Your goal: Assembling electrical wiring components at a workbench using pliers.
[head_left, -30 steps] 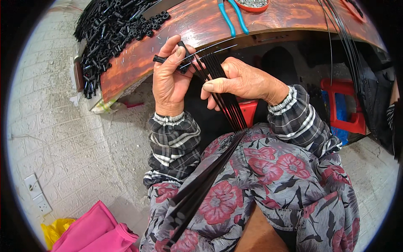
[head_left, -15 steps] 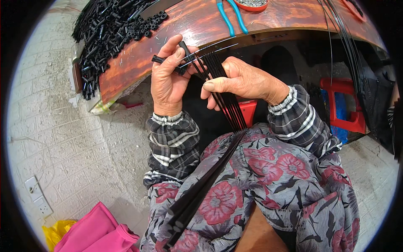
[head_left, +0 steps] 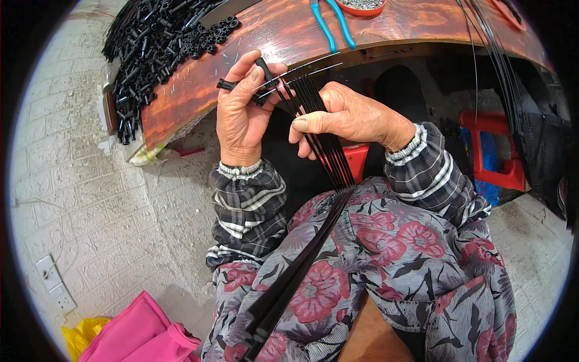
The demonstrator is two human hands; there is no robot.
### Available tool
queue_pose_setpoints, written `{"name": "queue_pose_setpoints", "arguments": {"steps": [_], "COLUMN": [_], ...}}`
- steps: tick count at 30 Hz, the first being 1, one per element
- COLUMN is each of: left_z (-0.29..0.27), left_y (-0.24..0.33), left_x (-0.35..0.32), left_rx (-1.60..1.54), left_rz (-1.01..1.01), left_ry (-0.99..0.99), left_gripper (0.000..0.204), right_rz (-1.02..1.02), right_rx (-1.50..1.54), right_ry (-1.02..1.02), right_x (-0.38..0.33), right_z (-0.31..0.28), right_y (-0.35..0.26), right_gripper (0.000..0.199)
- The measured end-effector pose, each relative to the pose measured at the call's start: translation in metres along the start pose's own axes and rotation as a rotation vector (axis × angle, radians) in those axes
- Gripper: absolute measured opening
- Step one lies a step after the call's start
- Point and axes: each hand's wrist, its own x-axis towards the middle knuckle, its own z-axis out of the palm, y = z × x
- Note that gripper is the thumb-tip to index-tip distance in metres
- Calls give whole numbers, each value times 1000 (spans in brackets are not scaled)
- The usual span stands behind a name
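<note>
My left hand is closed around small black plastic tube-like pieces, with one end sticking out past the fingers on the left. Two thin metal wires run from these pieces toward the right, crossing the upper ends of a bundle of thin black rods that look like umbrella ribs. Pressed on that bundle from the right is my right hand, its thumb lying across the rods. They fan out at the top, meet at a row of joints near my lap, and run on down over my left thigh.
A heap of black plastic tubes covers the left end of the wooden table. Blue-handled pliers and a red dish of small metal bits lie on it. More long rods hang at the right, near a red stool.
The lower ends of the rod bundle have shifted slightly over my thigh and lie closer together. Both hands stay almost in place, with the left fingers barely moved.
</note>
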Motion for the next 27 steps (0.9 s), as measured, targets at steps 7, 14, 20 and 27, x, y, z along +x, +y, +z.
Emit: {"name": "queue_pose_setpoints", "arguments": {"steps": [7,14,20,27], "left_z": [0,-10,-4,5], "left_y": [1,3,0,-3], "left_x": [-2,0,-4,-3], "left_rx": [60,75,70,39], "left_rz": [-2,11,8,6], "left_ry": [-2,-25,-19,-22], "left_gripper": [31,33,35,35], "right_rz": [-22,18,-2,-29], "right_rx": [-25,15,21,30], "right_ry": [-2,21,4,26], "right_x": [1,7,2,-2], "right_z": [-1,2,0,0], "right_y": [2,2,2,0], "right_gripper": [29,29,28,28]}}
